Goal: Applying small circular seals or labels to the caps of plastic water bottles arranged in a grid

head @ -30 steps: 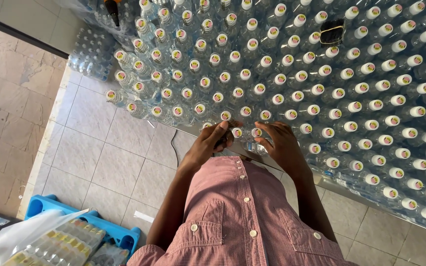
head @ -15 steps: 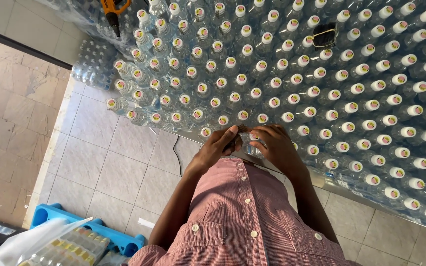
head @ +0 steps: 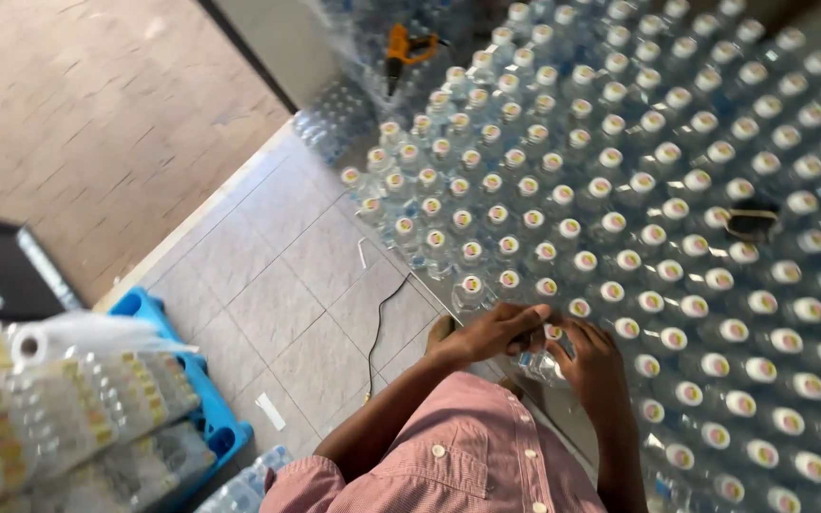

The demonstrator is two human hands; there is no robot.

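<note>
Pinching the white cap of a clear plastic bottle (head: 545, 356) at the near edge of a packed field of capped bottles (head: 677, 209), the left hand (head: 492, 334) grips with fingers pressed together while the right hand (head: 593, 366) wraps the bottle's body; steadying the body would help the cap seat squarely; wrapped bottle packs (head: 59, 418) sit on a blue pallet (head: 203, 399), near left
</note>
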